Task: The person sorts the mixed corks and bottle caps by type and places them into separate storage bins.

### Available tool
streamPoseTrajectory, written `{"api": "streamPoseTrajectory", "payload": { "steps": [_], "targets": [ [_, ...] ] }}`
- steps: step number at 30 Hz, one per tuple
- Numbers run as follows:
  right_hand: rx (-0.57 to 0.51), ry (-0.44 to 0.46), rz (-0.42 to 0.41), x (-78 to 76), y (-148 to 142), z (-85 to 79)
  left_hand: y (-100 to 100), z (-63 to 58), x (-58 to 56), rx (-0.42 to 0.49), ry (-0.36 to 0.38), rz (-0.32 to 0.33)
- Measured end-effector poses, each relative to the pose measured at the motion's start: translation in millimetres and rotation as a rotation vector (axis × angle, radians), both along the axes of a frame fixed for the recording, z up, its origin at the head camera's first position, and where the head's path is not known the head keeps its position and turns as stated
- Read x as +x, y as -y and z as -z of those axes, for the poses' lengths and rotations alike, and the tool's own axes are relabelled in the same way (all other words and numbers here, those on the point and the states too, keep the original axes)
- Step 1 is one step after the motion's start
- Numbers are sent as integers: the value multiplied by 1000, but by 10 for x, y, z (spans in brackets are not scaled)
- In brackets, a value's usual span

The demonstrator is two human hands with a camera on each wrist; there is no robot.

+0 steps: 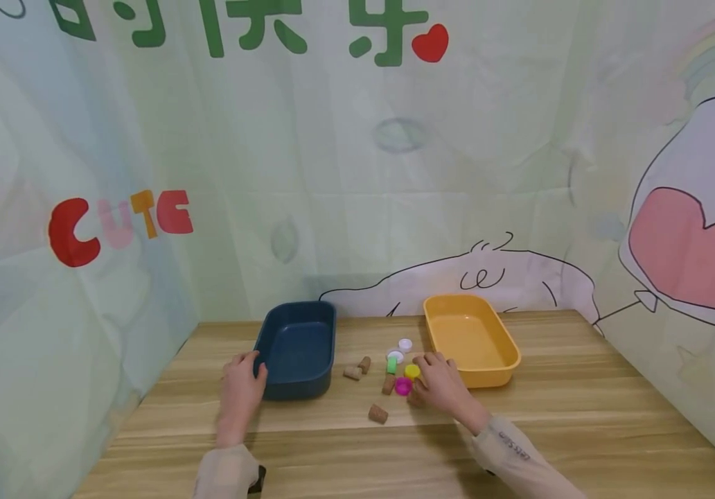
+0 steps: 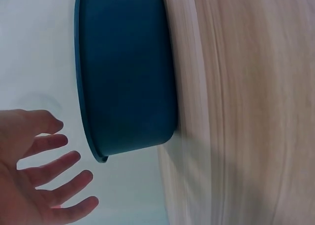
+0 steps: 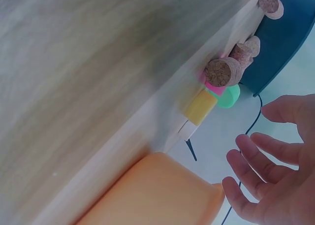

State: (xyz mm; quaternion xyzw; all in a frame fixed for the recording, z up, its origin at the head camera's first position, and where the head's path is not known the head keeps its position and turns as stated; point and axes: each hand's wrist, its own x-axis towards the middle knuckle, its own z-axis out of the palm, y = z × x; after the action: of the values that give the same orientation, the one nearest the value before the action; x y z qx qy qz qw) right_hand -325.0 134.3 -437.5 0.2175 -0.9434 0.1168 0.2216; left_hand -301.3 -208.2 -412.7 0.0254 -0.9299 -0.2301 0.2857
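My left hand [image 1: 242, 389] is at the left side of a dark blue basin [image 1: 295, 387], fingertips close to its rim. In the left wrist view, that hand's fingers [image 2: 54, 168] are spread, holding nothing. Over a group of corks and bottle caps, my right hand [image 1: 445, 386] hovers with loosely bent, parted fingers. Nearest it are a yellow cap [image 1: 412, 373], a magenta cap [image 1: 403, 386] and a cork [image 3: 219, 72] partly hidden by the hand in the head view. A green cap [image 1: 391, 365] stands on edge beside another cork [image 1: 389, 384].
A yellow-orange basin [image 1: 488, 378] stands just behind the right hand. Two white caps [image 1: 404, 344] lie between the basins. More corks [image 1: 352, 373] lie by the blue basin, and one cork [image 1: 378, 414] is nearer the front. A printed cloth [image 1: 357, 208] hangs behind the wooden table [image 1: 320, 450].
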Motion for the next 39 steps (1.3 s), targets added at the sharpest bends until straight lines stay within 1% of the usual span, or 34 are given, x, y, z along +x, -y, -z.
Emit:
{"api": "streamPoseTrajectory", "payload": {
  "steps": [3, 7, 12, 15, 23, 27, 32, 35, 39],
  "targets": [
    [11, 4, -17, 7, 12, 6, 43, 20, -1, 6, 6, -4],
    [27, 18, -20, -1, 25, 11, 101, 48, -30, 12, 8, -14],
    [41, 32, -38, -26, 20, -9, 166, 57, -58, -6, 59, -29],
    [72, 34, -64, -48, 12, -25, 195, 59, -65, -10, 89, -25],
    [160, 29, -123, -79, 21, -67, 236, 90, -80, -14, 130, -1],
    [179, -1, -149, -88, 29, -71, 242, 108, -88, -8, 148, -8],
    [231, -74, -172, -124, 29, -37, 239, 122, -99, -5, 129, -12],
    [265, -118, -182, -156, 28, -7, 239, 131, -105, -4, 131, -16],
    [278, -119, -195, -191, 33, 21, 239, 136, -111, -1, 156, -27]
  ]
}}
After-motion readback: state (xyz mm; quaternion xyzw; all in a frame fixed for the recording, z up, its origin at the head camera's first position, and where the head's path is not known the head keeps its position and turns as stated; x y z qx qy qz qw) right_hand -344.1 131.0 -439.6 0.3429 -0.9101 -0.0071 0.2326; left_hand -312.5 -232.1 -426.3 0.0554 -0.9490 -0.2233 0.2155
